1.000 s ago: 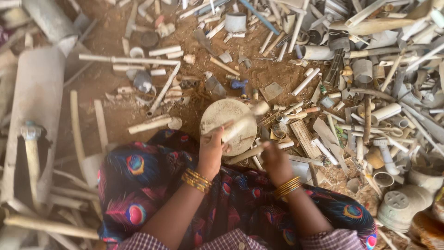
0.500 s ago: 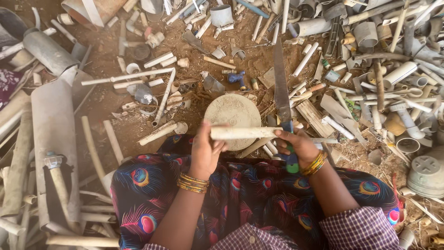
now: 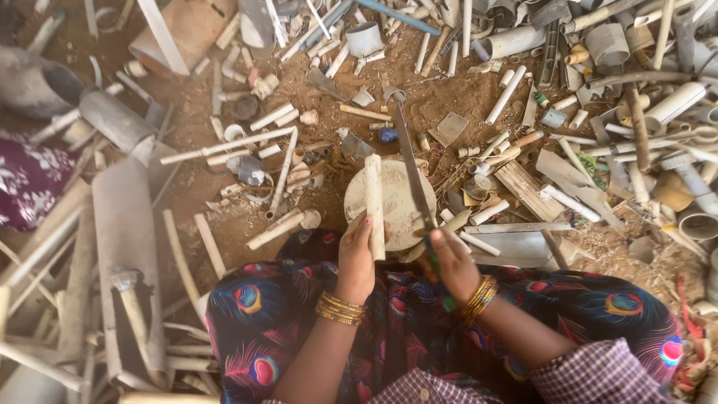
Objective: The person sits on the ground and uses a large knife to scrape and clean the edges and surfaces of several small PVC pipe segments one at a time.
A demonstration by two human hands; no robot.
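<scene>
Turned upright since half a second ago: pale pipe piece (image 3: 374, 206), gripped by left hand (image 3: 357, 262) on round block (image 3: 389, 203). Right hand (image 3: 455, 263) closed on long blade (image 3: 413, 170); best kept clear of fingers above block.

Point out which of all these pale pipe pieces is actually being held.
The short cream pipe piece lying lengthwise across the round block, gripped at its near end by the left hand; the others lie loose on the dirt.

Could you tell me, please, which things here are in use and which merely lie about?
In use:
left hand holding pale pipe piece
right hand holding long blade
round block beneath

Lying about:
scattered pipe offcuts
grey half-pipe
blue tube
</scene>
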